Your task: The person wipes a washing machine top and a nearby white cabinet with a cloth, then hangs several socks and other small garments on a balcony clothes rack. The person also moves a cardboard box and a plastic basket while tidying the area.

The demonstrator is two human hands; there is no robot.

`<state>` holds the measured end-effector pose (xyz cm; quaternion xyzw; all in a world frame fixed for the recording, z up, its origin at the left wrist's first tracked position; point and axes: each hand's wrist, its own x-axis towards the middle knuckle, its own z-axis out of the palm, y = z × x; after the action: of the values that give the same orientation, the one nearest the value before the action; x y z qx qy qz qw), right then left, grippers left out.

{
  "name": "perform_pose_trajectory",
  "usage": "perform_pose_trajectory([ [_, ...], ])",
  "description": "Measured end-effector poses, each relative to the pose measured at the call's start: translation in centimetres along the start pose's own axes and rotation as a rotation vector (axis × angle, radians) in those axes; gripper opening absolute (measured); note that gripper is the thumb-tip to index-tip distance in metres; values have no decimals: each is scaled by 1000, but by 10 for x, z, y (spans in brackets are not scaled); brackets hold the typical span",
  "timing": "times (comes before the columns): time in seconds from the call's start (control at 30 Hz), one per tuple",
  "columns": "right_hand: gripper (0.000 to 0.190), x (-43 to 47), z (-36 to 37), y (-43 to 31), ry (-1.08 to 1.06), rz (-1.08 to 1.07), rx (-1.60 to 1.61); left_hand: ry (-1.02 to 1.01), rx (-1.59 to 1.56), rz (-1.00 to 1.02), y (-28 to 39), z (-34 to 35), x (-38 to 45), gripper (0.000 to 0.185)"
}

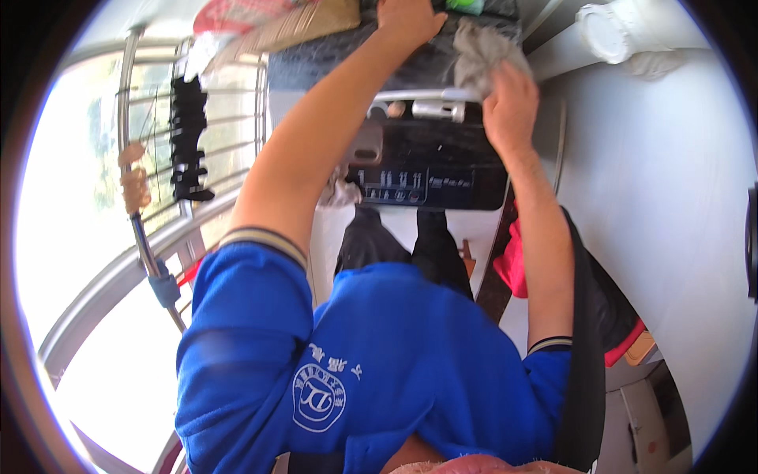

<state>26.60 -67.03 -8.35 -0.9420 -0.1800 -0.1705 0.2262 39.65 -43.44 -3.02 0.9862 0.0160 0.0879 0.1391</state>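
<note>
My right hand [514, 109] is at the right end of a dark marbled top [429, 65], its fingers on a crumpled grey cloth [487, 53] that lies against the surface. Farther forward, at the picture's top edge, my left hand [408, 21] reaches over the same top; its thumb sticks out and the upper part of the hand is cut off, so what it touches does not show. Below the top's front edge is a black appliance panel [438, 160] with printed white symbols, probably a washing machine's. A green item [466, 6] lies beyond, between my hands.
A cardboard piece [308, 26] and a red-and-white checked cloth [237, 16] lie at the top left. Black clips or hangers [188, 139] hang by the barred window at left, near a metal pole [123, 101]. White pipes [604, 32] run at the upper right; a pale cloth [342, 191] hangs beside the panel.
</note>
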Motion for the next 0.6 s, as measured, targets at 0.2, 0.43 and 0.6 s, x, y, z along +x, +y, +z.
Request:
perform_pose_trajectory([
  [0.2,38,0,-3,5,3,-74,-44,95,-178,-123,3,17,-16,80],
  [0.43,41,-1,-3,9,-48,-99,-83,265,-632,89,54,-91,-206,76],
  [0.6,37,5,-5,12,-62,-167,-109,-147,-661,-5,74,-105,-328,79],
])
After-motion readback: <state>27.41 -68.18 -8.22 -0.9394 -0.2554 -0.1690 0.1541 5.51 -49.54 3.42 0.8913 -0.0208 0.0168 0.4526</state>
